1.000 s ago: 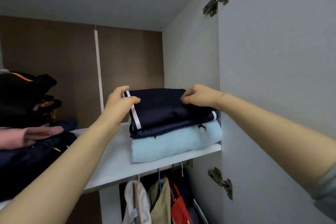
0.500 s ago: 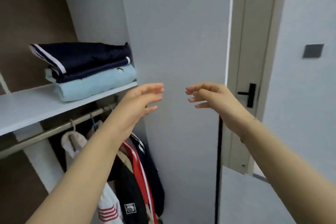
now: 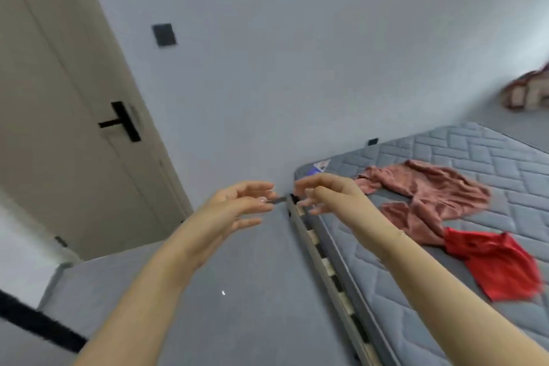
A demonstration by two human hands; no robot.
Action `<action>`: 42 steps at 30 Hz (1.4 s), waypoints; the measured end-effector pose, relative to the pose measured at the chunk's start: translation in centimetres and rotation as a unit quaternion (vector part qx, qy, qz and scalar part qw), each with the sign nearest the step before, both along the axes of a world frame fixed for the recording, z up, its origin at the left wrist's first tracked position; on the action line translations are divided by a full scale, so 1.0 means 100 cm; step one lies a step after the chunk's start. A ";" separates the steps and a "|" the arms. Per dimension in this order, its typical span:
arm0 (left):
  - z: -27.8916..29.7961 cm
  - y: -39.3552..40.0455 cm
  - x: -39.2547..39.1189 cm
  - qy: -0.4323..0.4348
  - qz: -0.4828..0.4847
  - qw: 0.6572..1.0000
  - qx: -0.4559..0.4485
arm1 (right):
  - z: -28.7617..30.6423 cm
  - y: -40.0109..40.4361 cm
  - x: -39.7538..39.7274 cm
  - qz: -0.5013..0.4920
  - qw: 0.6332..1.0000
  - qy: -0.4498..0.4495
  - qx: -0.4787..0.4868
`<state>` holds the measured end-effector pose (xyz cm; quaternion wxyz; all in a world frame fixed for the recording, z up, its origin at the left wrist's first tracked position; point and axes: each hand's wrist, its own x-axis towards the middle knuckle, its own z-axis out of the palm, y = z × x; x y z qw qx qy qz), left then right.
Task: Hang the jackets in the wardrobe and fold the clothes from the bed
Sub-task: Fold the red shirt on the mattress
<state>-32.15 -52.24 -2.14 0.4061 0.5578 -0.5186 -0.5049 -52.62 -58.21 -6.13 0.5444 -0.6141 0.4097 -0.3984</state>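
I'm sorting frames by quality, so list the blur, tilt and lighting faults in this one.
Head view: the whole frame is tilted, door and mattress leaning; motion blur softens the red cloth, pink cloth and both hands; the bundle at the right edge is smeared; lighting is even, without glare.

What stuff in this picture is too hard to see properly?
Head view only:
- Red-and-cream thing far right: blurred and cut by the frame edge, unidentifiable.
- Pink garment and red garment on the mattress: crumpled, type unclear.
- Small label at the mattress corner: too small to read.
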 end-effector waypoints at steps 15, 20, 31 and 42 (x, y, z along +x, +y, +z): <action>-0.252 -0.098 -0.498 0.013 -0.381 0.893 0.237 | -0.212 0.124 -0.416 -0.577 0.770 -0.085 0.259; -0.348 -0.053 -0.576 -0.066 -0.454 0.836 0.300 | -0.297 0.187 -0.462 -0.659 0.674 -0.107 0.316; -0.592 0.001 -0.668 -0.281 -0.301 0.853 0.320 | -0.550 0.265 -0.586 -0.672 0.594 0.001 0.443; -0.656 0.003 -0.695 -0.106 -0.284 0.859 0.412 | -0.621 0.271 -0.642 -0.582 0.661 -0.100 0.463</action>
